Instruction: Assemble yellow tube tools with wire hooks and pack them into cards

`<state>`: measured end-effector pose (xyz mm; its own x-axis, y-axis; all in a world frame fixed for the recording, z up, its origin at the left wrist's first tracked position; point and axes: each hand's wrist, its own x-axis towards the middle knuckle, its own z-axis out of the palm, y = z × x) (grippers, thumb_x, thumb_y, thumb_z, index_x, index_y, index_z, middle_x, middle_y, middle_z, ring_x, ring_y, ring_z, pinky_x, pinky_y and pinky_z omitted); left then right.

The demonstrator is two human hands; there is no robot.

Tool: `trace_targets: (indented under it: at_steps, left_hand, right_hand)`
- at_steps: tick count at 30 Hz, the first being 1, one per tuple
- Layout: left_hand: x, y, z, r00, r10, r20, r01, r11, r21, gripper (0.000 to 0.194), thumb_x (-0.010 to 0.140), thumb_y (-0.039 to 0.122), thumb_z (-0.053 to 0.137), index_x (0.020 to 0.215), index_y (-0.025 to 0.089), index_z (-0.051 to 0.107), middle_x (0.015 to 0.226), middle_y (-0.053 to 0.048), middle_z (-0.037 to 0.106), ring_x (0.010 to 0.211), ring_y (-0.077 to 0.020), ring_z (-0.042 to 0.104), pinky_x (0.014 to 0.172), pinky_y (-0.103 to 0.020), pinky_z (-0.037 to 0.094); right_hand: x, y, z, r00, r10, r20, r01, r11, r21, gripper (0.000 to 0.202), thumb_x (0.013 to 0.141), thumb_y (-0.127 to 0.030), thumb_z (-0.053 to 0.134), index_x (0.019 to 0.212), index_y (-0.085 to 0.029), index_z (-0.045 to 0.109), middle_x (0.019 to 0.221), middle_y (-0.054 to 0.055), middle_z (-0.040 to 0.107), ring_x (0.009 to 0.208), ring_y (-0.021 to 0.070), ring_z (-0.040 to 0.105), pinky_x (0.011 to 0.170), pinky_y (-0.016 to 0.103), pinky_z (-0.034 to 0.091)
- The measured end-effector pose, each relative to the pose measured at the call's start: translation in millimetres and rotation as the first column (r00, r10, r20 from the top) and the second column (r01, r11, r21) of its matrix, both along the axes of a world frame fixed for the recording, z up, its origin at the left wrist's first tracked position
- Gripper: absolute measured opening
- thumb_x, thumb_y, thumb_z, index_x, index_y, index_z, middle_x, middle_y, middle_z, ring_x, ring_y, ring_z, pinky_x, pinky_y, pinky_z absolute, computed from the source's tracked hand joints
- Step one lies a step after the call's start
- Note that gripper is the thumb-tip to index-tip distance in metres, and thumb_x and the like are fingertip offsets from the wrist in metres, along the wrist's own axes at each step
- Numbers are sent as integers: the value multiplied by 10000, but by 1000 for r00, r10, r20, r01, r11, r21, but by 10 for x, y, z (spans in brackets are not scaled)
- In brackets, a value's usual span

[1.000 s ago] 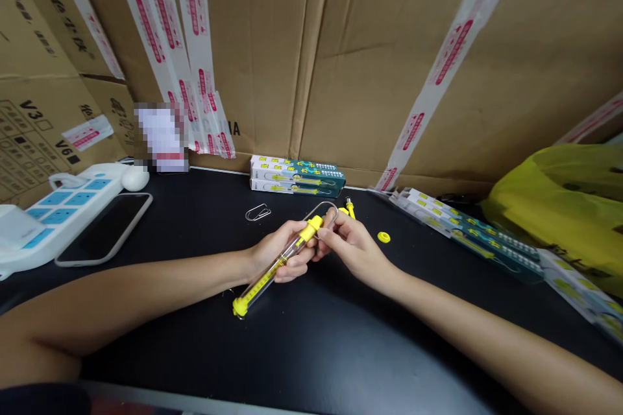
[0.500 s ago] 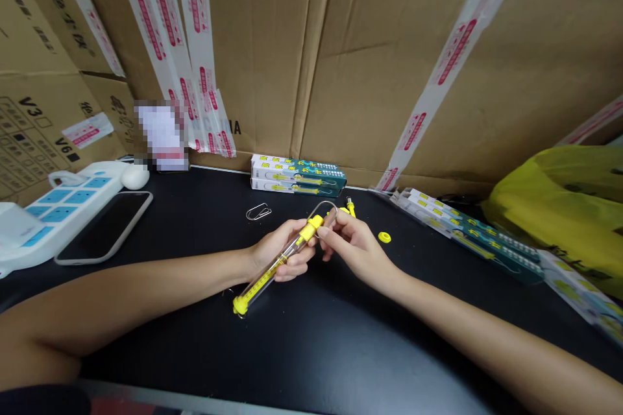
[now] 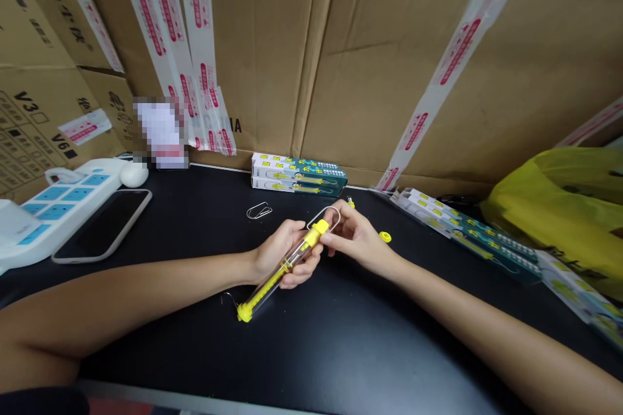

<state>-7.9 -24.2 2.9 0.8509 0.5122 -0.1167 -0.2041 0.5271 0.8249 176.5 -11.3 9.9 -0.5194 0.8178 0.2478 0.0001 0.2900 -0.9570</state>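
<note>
A clear tube with a yellow scale inside and yellow ends, a spring scale, lies slanted across my left hand, whose fingers are wrapped round its upper part. A wire loop stands out from its upper yellow cap, and a thin hook hangs at the lower end. My right hand has its fingers bent at the cap and the loop, thumb against the cap's side. Behind my hands lie a loose wire loop and a yellow ring. A small yellow part shows partly behind my right hand.
Printed boxes are stacked at the back, with more boxes along the right beside a yellow bag. On the left are a phone and a white power strip. Cardboard stands behind the black table.
The spring scale has turned about its length and shifted slightly right. Its wire loop now shows more fully, and the lower hook has come into clearer view. My right fingers have shifted at the cap.
</note>
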Motion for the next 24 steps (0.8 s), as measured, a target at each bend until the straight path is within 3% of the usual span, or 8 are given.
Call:
trace_targets:
  at_steps: [4, 10, 13, 16, 24]
  left_hand:
    - [22, -25, -36, 999, 18, -46, -15, 998, 55, 340, 883, 381, 216, 742, 173, 445, 450, 35, 433, 299, -86, 361, 293, -164, 306]
    - [46, -52, -55, 985, 170, 5, -169, 971, 171, 197, 901, 377, 372, 860, 192, 426, 537, 52, 490, 358, -77, 435, 352, -162, 372]
    - [50, -57, -42, 971, 236, 30, -237, 954, 181, 199, 897, 409, 435, 886, 213, 400, 591, 56, 515, 387, -70, 463, 368, -155, 394]
    - [49, -58, -38, 962, 271, 28, -271, 945, 184, 241, 878, 441, 483, 895, 214, 403, 620, 56, 520, 408, -62, 477, 381, -148, 402]
    - [65, -84, -30, 943, 332, -4, -323, 922, 212, 380, 812, 467, 594, 1044, 202, 452, 594, 66, 504, 403, -56, 460, 372, -150, 390]
  right_hand:
    - [59, 0, 118, 999, -38, 31, 36, 998, 58, 238, 843, -396, 587, 968, -203, 523, 776, -15, 542, 542, 84, 530, 479, 231, 490]
    - [58, -94, 261, 981, -188, 47, 173, 960, 221, 247, 843, -325, 576, 665, -180, 484, 849, 15, 503, 560, 79, 520, 534, 256, 483]
    - [38, -91, 215, 986, -164, 31, 158, 977, 145, 208, 789, -274, 613, 689, -191, 450, 854, 3, 502, 608, 95, 541, 560, 254, 476]
    - [7, -68, 132, 994, -100, 44, 98, 994, 43, 143, 829, -320, 552, 808, -200, 479, 759, -9, 525, 623, 117, 544, 578, 260, 474]
    - [-52, -65, -46, 998, -22, 52, 24, 999, -29, 311, 884, -470, 489, 1001, -198, 580, 671, -16, 501, 599, 120, 509, 556, 247, 471]
